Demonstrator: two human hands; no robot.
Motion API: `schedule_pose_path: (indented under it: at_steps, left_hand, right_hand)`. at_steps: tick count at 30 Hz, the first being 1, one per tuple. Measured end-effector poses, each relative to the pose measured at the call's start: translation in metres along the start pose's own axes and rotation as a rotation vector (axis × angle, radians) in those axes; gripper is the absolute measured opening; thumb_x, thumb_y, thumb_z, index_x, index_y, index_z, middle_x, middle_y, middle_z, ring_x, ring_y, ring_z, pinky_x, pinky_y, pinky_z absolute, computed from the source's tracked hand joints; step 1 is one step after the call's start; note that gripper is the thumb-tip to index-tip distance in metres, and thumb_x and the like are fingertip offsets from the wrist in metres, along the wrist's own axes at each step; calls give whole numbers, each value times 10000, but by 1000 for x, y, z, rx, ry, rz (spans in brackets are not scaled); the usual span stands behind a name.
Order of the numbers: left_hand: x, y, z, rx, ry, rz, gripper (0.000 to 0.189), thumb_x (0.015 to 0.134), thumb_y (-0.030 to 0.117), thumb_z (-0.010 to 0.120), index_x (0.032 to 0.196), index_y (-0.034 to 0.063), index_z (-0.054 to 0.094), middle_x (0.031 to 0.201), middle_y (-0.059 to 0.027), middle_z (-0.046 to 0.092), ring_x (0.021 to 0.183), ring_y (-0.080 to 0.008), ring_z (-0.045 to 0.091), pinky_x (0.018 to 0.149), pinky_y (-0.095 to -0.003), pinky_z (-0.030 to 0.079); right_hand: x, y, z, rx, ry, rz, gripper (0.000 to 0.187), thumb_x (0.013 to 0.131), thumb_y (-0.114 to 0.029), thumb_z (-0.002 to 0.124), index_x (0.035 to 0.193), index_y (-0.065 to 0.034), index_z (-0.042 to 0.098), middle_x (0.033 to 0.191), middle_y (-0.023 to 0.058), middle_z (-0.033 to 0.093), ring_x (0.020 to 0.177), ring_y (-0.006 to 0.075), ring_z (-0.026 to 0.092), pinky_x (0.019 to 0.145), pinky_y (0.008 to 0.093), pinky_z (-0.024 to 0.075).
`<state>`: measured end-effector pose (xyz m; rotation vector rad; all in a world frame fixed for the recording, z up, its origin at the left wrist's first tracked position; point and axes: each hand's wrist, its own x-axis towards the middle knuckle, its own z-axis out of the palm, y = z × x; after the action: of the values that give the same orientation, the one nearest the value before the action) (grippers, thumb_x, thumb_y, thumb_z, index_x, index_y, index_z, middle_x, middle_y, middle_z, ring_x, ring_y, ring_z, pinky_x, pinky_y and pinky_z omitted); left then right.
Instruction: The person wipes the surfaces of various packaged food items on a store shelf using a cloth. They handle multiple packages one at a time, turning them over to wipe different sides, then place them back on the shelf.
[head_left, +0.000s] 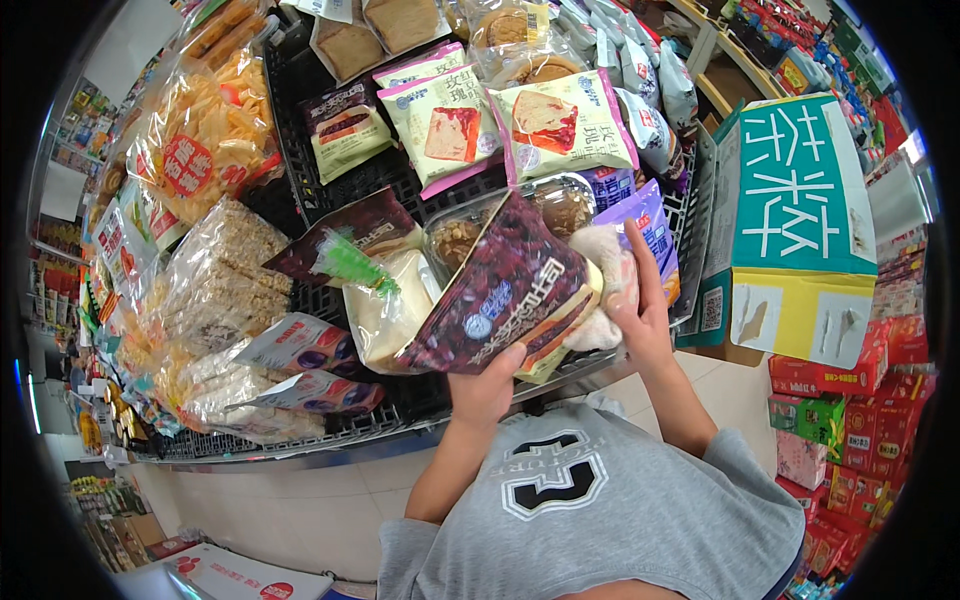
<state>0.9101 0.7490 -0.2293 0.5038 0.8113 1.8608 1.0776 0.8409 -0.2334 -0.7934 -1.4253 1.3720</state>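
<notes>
My left hand grips the lower edge of a dark purple and cream bread package, thumb on its front. The package is held tilted over the display. In my right hand is a white cloth with pinkish patches, bunched against the package's right side. Just left of the package stands a clear bag of white bread closed with a green tie. Behind it, a clear plastic box of round, nut-topped pastries is partly hidden. A purple snack packet lies beyond my right fingers.
Black plastic crates hold cream and pink bread packets. Bagged puffed snacks and grain cakes crowd the left. A teal and yellow carton stands at the right, above stacked red boxes.
</notes>
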Motion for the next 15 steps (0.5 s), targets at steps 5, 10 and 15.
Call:
schedule_pose_path:
  at_steps: [5,10,15]
  left_hand:
    - [-10,25,-15,-73,161,139,566,765,-80,540,1303,20,397,1234,-110,524,1136,-229,530,1002,-386,409]
    - [-20,46,-23,-96,254,242,478,825,81,535,1285,-20,450,1260,-141,541,1154,-258,542,1002,-417,433]
    - [-28,40,-15,-54,361,236,444,884,188,472,1248,-66,480,1246,-161,553,1152,-261,539,1008,-402,414]
  right_hand:
    - [-10,9,19,-25,-37,104,382,843,-134,662,1175,6,533,1088,79,605,955,128,577,833,267,462]
    - [-5,-2,40,421,241,252,306,963,-277,497,1157,-41,516,1002,78,622,824,167,634,715,288,532]
    - [-24,-13,73,1037,-16,689,572,1000,-435,256,1449,-82,270,1414,119,409,1276,246,436,1086,388,320]
